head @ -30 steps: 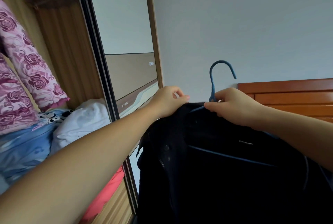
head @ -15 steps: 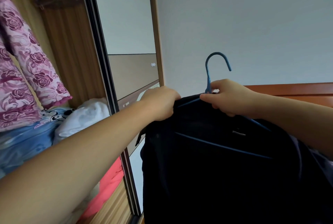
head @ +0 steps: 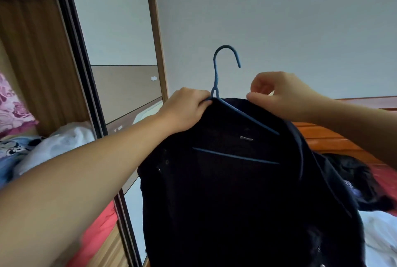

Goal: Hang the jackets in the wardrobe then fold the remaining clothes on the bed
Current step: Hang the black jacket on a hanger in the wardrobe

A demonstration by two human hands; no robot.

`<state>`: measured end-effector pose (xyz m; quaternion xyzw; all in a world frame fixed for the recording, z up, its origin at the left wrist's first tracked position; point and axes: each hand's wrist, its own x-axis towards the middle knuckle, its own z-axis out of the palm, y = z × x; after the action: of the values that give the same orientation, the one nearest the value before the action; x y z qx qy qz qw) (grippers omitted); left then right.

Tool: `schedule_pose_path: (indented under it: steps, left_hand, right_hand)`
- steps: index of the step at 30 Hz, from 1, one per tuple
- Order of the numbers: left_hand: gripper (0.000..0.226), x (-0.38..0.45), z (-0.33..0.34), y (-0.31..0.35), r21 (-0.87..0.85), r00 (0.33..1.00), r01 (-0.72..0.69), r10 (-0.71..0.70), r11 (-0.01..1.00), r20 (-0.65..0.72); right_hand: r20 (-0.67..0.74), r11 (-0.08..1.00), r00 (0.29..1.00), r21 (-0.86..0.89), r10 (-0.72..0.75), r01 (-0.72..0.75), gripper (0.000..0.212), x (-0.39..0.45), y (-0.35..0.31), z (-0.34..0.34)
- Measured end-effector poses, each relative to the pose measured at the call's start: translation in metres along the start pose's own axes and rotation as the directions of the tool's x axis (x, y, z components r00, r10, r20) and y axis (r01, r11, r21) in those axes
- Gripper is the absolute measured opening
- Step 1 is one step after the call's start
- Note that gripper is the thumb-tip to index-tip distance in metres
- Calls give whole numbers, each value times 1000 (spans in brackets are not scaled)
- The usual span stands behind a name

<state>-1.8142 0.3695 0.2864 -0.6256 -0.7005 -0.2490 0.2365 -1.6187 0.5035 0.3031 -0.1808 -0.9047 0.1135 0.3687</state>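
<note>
A dark navy jacket (head: 236, 191) hangs on a blue hanger (head: 216, 77) held up in front of me. My left hand (head: 184, 112) grips the jacket's collar and the hanger's neck just below the hook. My right hand (head: 279, 94) pinches the jacket's collar on the right shoulder side, fingers curled. The hanger's crossbar and one slanted arm show inside the open jacket. The open wardrobe (head: 36, 51) stands at the left. More dark clothes (head: 354, 172) and a white garment (head: 380, 230) lie on the bed at the lower right.
The wardrobe's sliding mirror door (head: 116, 47) stands between the wardrobe opening and the wall. Inside the wardrobe are pink floral bedding (head: 12, 105), a white bundle (head: 60, 139) and a red item (head: 101, 221). A wooden headboard (head: 335, 133) runs along the right.
The jacket and hanger rose and shifted right. My left hand moved to the hanger's neck; my right hand let go of the neck and shifted right onto the collar.
</note>
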Motion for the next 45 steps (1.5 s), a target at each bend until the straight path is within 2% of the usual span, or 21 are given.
schedule_pose_path:
  steps: [2, 3, 4, 6, 8, 13, 15, 17, 21, 26, 28, 29, 30, 32, 33, 34, 36, 39, 42, 45]
  left_hand:
    - [25, 3, -3, -4, 20, 1000, 27, -27, 999, -14]
    - [26, 3, -5, -6, 23, 999, 40, -40, 999, -17]
    - [26, 3, -6, -8, 24, 999, 50, -50, 998, -19]
    - [26, 2, -8, -11, 26, 997, 74, -73, 997, -23]
    - [26, 1, -8, -13, 29, 996, 85, -84, 996, -21]
    - [36, -2, -15, -24, -3, 994, 102, -102, 995, -46]
    - [25, -9, -19, -34, -56, 989, 130, -134, 990, -56]
    - [19, -20, -19, -45, -81, 979, 184, -190, 980, -77]
    - [24, -40, -15, -62, -95, 935, 326, -335, 941, -117]
    - [54, -71, -4, -44, -98, 886, 349, -363, 932, -289]
    - [62, -87, 3, -25, -150, 877, 383, -410, 912, -252]
    - [65, -94, 4, -16, -243, 872, 407, -454, 881, -183]
    - [68, -99, 3, -7, -394, 859, 437, -505, 808, -84]
    - [76, -108, 1, 7, -704, 852, 446, -503, 553, 145]
    - [81, -110, -1, 13, -764, 864, 430, -464, 481, 194]
    - [85, -111, -2, 17, -772, 879, 411, -437, 485, 193]
    - [98, -107, -4, 20, -742, 886, 374, -450, 556, 109]
    - [110, -95, -12, 5, -645, 829, 353, -546, 678, -121]
    - [91, -92, -31, -30, -530, 753, 382, -588, 757, -296]
    - [72, -91, -52, -72, -435, 714, 410, -579, 802, -394]
  right_hand:
    - [194, 991, 973, 13, 125, -130, 25, -11, 26, -7]
    - [326, 981, 932, 55, 161, -188, 37, -18, 35, -8]
    - [428, 969, 889, 105, 160, -225, 46, -26, 41, -7]
    - [529, 967, 845, 161, 83, -195, 45, -37, 45, -3]
    - [527, 968, 848, 182, 54, -175, 40, -42, 41, 5]
    - [448, 934, 886, 250, 122, -256, 32, -37, 19, 24]
    - [436, 906, 889, 308, 138, -292, 30, -33, 7, 29]
    - [390, 895, 909, 338, 149, -292, 27, -26, -6, 32]
    - [374, 884, 910, 344, 180, -316, 22, -3, -33, 40]
    - [409, 823, 883, 402, 232, -402, 20, 40, -55, 39]
    - [433, 792, 867, 426, 246, -437, 21, 62, -66, 34]
    - [434, 783, 867, 439, 244, -441, 22, 72, -73, 32]
    - [431, 778, 871, 452, 238, -436, 23, 82, -81, 31]
    - [409, 774, 884, 476, 226, -418, 24, 99, -101, 30]
    - [393, 776, 893, 485, 218, -403, 23, 106, -112, 30]
    - [376, 780, 903, 494, 208, -385, 21, 112, -125, 31]
    - [342, 783, 923, 518, 179, -344, 15, 126, -151, 33]
    - [291, 773, 946, 566, 139, -288, 12, 146, -190, 39]
    - [265, 768, 961, 597, 86, -233, 9, 165, -224, 46]
    - [237, 763, 971, 620, 39, -182, 9, 188, -251, 52]
